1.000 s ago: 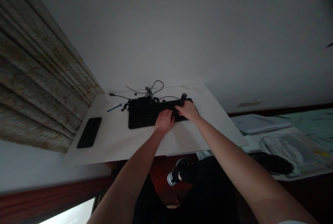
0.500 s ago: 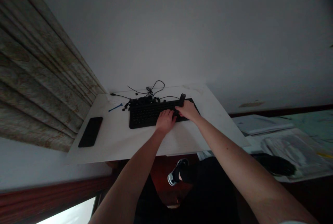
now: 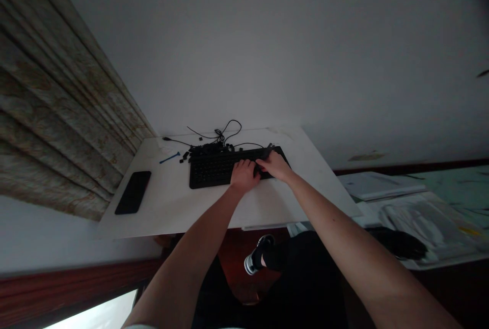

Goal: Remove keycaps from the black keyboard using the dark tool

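A black keyboard lies on the white table, its right part partly covered by my hands. My left hand rests on it right of the middle, fingers laid over the keys and holding nothing visible. Closed around a dark brush, my right hand is over the keyboard's right side; the brush's bristle-like end points away from me. Behind the keyboard's left half is a heap of loose black keycaps, with a few scattered beside it.
A black cable loops behind the keycaps. To the left lie a thin blue tool and a black phone on the white table. A patterned curtain hangs at the left; papers and plastic packaging lie at the right.
The brush in my right hand has tipped lower toward the keyboard, and that hand has dropped slightly. My left hand has stayed nearly in place on the keys.
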Available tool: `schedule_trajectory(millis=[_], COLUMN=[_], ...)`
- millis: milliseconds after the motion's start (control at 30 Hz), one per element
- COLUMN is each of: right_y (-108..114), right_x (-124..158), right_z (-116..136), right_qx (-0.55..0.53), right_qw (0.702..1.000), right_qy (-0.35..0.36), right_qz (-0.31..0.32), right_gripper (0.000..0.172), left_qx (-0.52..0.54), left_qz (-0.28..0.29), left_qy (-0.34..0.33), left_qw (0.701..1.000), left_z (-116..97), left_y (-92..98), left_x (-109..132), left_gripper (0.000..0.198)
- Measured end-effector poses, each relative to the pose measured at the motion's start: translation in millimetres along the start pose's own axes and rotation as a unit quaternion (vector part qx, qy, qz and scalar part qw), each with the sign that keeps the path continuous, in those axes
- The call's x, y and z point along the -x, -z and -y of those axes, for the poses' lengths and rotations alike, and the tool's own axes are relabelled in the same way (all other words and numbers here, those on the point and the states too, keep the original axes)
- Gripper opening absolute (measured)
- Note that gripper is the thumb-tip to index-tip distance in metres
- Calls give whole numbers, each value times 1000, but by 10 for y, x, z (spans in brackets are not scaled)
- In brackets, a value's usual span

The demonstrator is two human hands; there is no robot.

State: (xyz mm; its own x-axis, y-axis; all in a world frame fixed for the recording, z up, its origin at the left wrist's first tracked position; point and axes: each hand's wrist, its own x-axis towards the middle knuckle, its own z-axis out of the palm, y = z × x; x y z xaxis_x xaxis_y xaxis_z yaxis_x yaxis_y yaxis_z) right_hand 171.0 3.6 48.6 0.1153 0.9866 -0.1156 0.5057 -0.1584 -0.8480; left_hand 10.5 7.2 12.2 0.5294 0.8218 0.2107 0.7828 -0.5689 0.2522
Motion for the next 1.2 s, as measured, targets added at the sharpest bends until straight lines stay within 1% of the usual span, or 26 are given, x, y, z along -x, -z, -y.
schedule_trajectory(millis=[67, 167, 233, 367, 433, 533, 600, 667, 800, 933, 1000, 1067, 1200], right_y=[2, -9, -21, -43, -51, -58, -59, -59, -40, 4, 16, 15, -6], right_x=[7, 15, 15, -4, -17, -40, -62, -89, -130, -105, -71, -38, -5], right_z=[-56, -129, -147, -89, -36, 32, 62, 77, 57, -15, -43, -53, -29], right_qx=[-36, -95, -115, -118, -128, -145, -144, -126, -77, -97, -103, -95, -52], right_qw=[999, 995, 993, 990, 985, 980, 979, 982, 994, 995, 994, 995, 998], right_qy=[-1, -11, -19, -73, -102, -126, -136, -130, -70, -18, 3, 8, -17], right_qz=[6, -1, -8, -38, -46, -50, -50, -45, -25, 12, 20, 13, -17], right_gripper=[14, 12, 11, 8, 10, 14, 12, 9, 10, 10, 8, 10, 19], left_qx=[1, 9, 12, 11, 9, 8, 8, 6, 2, -1, -3, -3, 3], left_qz=[4, 0, -5, -1, 3, 4, 2, -2, -6, -6, -7, -8, -11], left_qy=[-13, -36, -44, -46, -45, -41, -40, -38, -26, -32, -33, -30, -31], left_qw=[1000, 999, 999, 999, 999, 999, 999, 999, 1000, 999, 999, 999, 999], left_z=[3, 31, 50, 63, 60, 51, 45, 38, 32, 42, 50, 57, 61], left_y=[10, 4, -10, -33, -37, -36, -35, -34, -33, -39, -47, -57, -65], left_x=[-29, -38, -30, -20, -24, -30, -30, -29, -24, -23, -24, -23, -22], left_gripper=[26, 22, 22, 23, 23, 23, 24, 24, 24, 23, 22, 22, 23])
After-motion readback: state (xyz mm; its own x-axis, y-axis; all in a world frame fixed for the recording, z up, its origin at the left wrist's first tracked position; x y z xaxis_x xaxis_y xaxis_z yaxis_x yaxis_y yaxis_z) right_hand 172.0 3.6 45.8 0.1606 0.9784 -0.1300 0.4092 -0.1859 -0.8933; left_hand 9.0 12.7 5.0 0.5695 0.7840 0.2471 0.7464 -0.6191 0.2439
